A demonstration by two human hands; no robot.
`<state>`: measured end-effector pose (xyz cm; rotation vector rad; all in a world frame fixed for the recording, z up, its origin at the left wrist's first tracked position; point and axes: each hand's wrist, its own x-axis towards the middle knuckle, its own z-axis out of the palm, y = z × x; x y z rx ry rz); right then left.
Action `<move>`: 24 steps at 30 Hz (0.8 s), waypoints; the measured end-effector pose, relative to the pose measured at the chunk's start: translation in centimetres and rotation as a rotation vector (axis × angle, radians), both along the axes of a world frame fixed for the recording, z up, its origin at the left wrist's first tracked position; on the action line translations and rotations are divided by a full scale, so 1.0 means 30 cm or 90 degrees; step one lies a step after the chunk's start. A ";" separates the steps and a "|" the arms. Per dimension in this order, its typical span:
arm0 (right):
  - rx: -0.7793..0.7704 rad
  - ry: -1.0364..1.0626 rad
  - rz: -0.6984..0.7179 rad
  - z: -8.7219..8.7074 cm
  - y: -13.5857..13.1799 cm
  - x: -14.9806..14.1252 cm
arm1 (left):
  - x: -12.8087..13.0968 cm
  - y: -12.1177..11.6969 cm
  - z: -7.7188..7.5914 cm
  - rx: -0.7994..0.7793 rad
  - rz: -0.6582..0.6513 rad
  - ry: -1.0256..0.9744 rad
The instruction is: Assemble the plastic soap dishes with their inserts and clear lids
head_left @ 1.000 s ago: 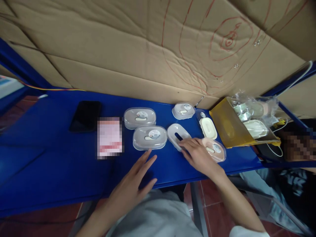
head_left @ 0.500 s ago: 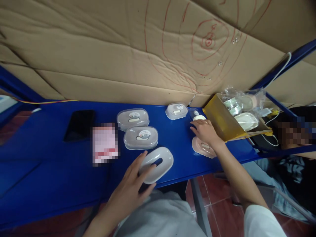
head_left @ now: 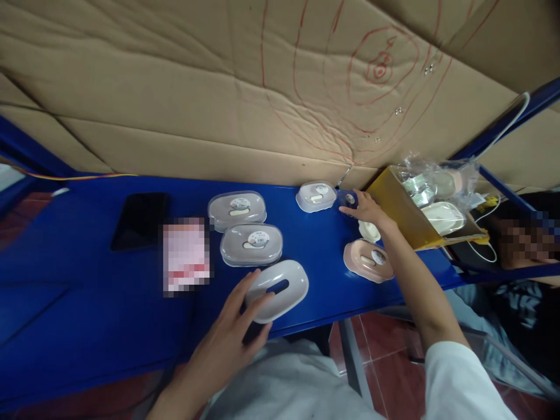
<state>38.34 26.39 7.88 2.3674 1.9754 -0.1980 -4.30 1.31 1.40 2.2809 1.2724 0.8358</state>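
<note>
My left hand (head_left: pixel 238 326) grips a white oval dish (head_left: pixel 295 284) with a slot through its middle, near the front edge of the table. Its fingers lie along and over the rim and the thumb is at the near side. My right hand (head_left: pixel 365 209) reaches to the back right, thumb and index finger apart around a small clear lid (head_left: pixel 349 200) with a round label. Just under that hand lies a small cream piece (head_left: pixel 370 232). Closer to me stands a pink oval box (head_left: pixel 365 261) with a clear lid.
Two lidded grey-white boxes (head_left: pixel 251 244) stand left of the dish, another lidded box (head_left: pixel 315 197) behind. A carton (head_left: pixel 396 207) holds bagged parts at right. A black phone (head_left: pixel 139 221) and a pixelated pink item (head_left: pixel 186 254) lie left. A person (head_left: pixel 525 245) sits far right.
My right hand has moved back from above the cream piece to the clear lid, uncovering more of the pink box. My left hand stays on the white dish.
</note>
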 end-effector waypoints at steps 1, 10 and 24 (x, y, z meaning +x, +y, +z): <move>0.000 0.016 -0.008 -0.001 -0.010 0.018 | 0.001 0.000 0.002 -0.001 0.001 -0.001; 0.052 0.175 0.043 0.004 -0.150 0.085 | 0.012 -0.005 -0.021 -0.049 0.062 -0.050; 0.001 0.195 0.606 0.051 -0.456 -0.437 | -0.048 0.012 0.016 -0.085 0.101 -0.181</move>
